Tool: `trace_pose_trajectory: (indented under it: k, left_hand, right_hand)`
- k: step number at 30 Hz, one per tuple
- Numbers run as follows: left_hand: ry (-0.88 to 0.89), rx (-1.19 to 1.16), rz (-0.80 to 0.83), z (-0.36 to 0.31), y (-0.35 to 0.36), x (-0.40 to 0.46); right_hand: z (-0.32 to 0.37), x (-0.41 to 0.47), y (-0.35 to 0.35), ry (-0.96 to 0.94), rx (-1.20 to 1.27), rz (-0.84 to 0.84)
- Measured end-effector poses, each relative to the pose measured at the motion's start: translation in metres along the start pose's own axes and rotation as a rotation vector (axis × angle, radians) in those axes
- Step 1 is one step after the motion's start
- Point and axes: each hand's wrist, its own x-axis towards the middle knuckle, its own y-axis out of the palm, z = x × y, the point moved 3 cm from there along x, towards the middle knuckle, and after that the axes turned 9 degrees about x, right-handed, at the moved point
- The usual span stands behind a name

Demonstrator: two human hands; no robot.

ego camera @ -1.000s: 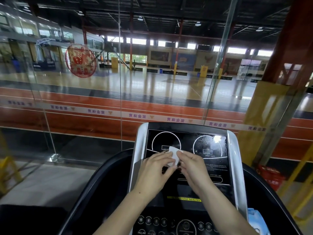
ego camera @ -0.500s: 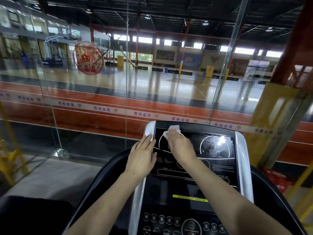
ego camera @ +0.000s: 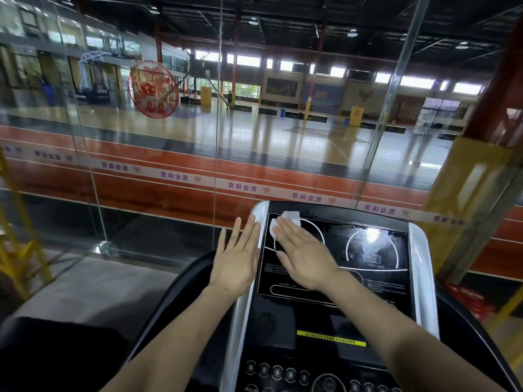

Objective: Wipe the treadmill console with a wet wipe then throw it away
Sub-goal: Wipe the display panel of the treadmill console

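Where glass fronts a court, console (ego camera: 368,281) — dark, glossy — under wipe (ego camera: 285,220).

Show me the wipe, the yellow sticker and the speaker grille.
wipe (ego camera: 291,217): head view, white top edge beyond the fingers.
yellow sticker (ego camera: 331,338): head view, middle of strip.
speaker grille (ego camera: 266,323): head view, centre of holes.

The right hand (ego camera: 305,257) is lying flat on the black display panel of the treadmill console (ego camera: 376,281), its straight fingers pressing a white wet wipe (ego camera: 284,222) against the panel's upper corner at about ten o'clock. The left hand (ego camera: 236,258) is resting open, fingers spread, against the console's silver side rail (ego camera: 244,309) at nine o'clock from the right hand. A yellow sticker (ego camera: 331,338) is showing toward six o'clock, above a row of round buttons (ego camera: 277,372). Beyond the glass wall (ego camera: 158,154), at twelve o'clock, a sports hall floor is showing.
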Motion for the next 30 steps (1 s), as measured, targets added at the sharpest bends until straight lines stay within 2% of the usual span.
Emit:
trace_pose_trajectory:
  k: [4,14,17,21,25,30]
  left_hand:
    - [-0.011,0.033,-0.015,0.001,0.005,0.000]
    - [-0.010,0.007,-0.016,-0.002,0.005,-0.002]
    - [-0.011,0.003,-0.013,-0.002,0.005,-0.002]
    - [-0.009,0.001,-0.010,-0.003,0.004,-0.002]
    - [-0.002,-0.004,-0.022,-0.003,0.003,-0.002]
    - [0.005,-0.010,-0.041,-0.002,0.006,-0.002]
  right_hand:
    - [0.006,0.015,-0.002,0.017,0.059,0.025]
    - [0.006,-0.016,0.011,-0.115,-0.026,0.082]
    - [0.004,-0.015,0.012,-0.122,-0.067,0.128]
    - [-0.004,0.005,0.000,-0.087,-0.155,0.099]
    - [-0.011,0.023,-0.008,-0.037,-0.104,0.112]
    - [0.009,-0.019,0.015,-0.134,-0.063,0.175]
